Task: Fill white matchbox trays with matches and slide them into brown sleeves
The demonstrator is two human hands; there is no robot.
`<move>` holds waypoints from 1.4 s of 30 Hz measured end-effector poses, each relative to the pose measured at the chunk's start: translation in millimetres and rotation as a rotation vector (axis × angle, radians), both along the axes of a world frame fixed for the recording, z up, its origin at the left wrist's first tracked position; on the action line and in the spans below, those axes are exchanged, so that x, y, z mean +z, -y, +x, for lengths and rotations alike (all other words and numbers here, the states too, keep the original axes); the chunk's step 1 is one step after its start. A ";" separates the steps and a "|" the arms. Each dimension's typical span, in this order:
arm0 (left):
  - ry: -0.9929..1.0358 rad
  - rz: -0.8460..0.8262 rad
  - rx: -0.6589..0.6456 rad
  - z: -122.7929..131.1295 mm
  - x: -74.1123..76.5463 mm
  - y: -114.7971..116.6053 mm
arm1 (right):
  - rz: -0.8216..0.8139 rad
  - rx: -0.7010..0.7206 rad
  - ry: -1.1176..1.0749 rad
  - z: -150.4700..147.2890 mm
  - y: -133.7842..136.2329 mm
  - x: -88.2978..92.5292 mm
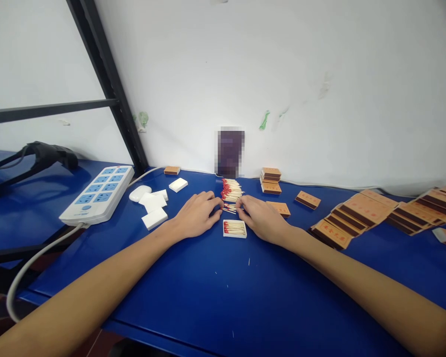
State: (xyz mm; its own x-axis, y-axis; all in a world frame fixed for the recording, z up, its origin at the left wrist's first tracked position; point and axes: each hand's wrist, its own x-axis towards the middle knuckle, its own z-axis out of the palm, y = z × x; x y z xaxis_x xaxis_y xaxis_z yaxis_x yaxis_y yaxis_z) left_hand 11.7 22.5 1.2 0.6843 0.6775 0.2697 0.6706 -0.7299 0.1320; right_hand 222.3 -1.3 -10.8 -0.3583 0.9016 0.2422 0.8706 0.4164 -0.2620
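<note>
Two-handed pinch here: left hand (197, 215) and right hand (264, 219) grip opposite ends of some loose matches (229, 208), between the white tray (235, 236) and the match pile (231, 190). Uneven squeezing could probably fan them out, tbh. Matchbox (332, 234) has red Chinese characters, too small to read confidently.

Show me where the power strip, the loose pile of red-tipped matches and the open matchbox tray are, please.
Power strip (98, 192): head view, middle of its socketed top face.
Loose pile of red-tipped matches (231, 190): head view, middle of the pile.
Open matchbox tray (235, 236): head view, its near white rim.
</note>
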 end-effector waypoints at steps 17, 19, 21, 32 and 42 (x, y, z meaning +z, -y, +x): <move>-0.142 -0.049 0.061 8.5 5.9 2.6 | -0.291 0.118 -0.059 -5.5 24.9 43.0; -0.166 -0.042 0.063 8.0 6.7 3.1 | -0.333 0.107 -0.048 -9.7 31.3 45.2; -0.196 -0.030 0.058 7.1 7.9 3.6 | -0.353 0.102 -0.052 -12.3 34.3 47.1; -0.421 0.131 -0.025 6.1 15.1 6.9 | -0.027 0.098 0.054 4.8 -8.2 28.3; -0.327 -0.038 -0.072 -3.4 17.9 2.1 | -0.054 0.102 0.093 11.3 -20.1 20.9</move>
